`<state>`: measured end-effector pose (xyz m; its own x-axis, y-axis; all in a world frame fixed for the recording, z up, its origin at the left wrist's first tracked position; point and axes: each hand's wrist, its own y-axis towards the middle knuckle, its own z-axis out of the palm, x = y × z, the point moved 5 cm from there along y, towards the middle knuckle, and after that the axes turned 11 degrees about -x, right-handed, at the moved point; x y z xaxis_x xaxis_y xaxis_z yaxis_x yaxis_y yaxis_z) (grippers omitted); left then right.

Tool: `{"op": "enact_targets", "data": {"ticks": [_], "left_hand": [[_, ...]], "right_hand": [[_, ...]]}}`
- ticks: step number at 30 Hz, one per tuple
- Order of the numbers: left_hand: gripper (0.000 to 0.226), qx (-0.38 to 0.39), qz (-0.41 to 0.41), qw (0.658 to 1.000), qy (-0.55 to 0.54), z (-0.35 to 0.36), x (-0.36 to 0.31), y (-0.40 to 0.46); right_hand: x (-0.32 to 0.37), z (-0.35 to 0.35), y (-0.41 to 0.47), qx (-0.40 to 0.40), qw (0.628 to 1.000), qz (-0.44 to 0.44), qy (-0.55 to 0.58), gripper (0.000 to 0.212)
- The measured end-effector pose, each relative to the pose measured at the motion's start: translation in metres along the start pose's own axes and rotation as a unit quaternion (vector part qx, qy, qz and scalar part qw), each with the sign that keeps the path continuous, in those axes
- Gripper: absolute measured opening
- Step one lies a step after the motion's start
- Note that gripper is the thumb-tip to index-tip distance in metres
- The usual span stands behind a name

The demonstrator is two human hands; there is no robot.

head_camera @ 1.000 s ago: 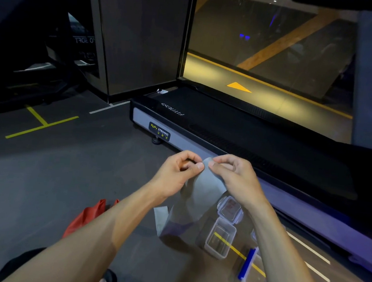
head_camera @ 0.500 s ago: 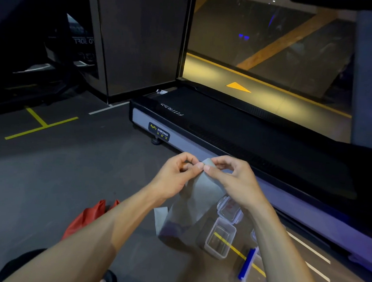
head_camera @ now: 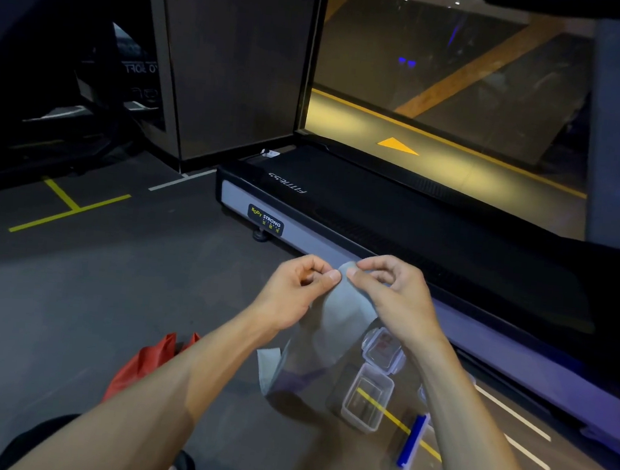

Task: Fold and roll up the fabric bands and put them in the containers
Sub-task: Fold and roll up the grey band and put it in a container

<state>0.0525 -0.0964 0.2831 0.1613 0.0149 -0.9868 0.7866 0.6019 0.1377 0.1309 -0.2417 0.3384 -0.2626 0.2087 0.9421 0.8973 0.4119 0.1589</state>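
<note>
step: band (head_camera: 345,309) top edge pinched by left hand (head_camera: 293,292) and right hand (head_camera: 394,298) | advice: edges to be aligned, roll kept tight

Treadmill (head_camera: 432,238) side badge (head_camera: 265,220): "BODY STRONG", "BODY" in yellow, "STRONG" in white; a smaller yellow line beneath is too small to read
Treadmill deck end: "FITNESS" (head_camera: 287,183) in pale letters, seen upside down
Dark machine (head_camera: 126,84) at far left: pale lettering, partly cut off, appears mirrored, something like "SOFT"; not fully legible
Floor beyond the glass: yellow arrow (head_camera: 397,145), no words
</note>
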Motion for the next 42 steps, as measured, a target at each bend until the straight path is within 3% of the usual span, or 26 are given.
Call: {"op": "enact_targets", "data": {"ticks": [6, 10, 17, 22, 42], "left_hand": [[0.018, -0.009, 0.001, 1.000, 0.019, -0.001, -0.002, -0.002], [0.016, -0.009, 0.008, 1.000, 0.025, -0.002, -0.003, -0.002], [0.031, 0.015, -0.008, 1.000, 0.006, -0.001, -0.002, -0.001], [0.018, 0.022, -0.015, 1.000, 0.000, -0.002, -0.003, 0.000], [0.017, -0.012, 0.006, 1.000, 0.016, -0.006, -0.011, -0.001]], "right_hand": [[-0.005, 0.005, 0.000, 0.054, 0.998, 0.015, -0.030, 0.013], [-0.006, 0.008, -0.004, 0.082, 0.996, 0.000, -0.043, 0.027], [-0.007, 0.004, 0.000, 0.067, 0.997, -0.003, -0.033, 0.013], [-0.003, 0.002, 0.001, 0.057, 0.997, -0.031, -0.042, 0.006], [-0.003, 0.009, -0.002, 0.057, 0.997, -0.037, -0.041, 0.021]]}}
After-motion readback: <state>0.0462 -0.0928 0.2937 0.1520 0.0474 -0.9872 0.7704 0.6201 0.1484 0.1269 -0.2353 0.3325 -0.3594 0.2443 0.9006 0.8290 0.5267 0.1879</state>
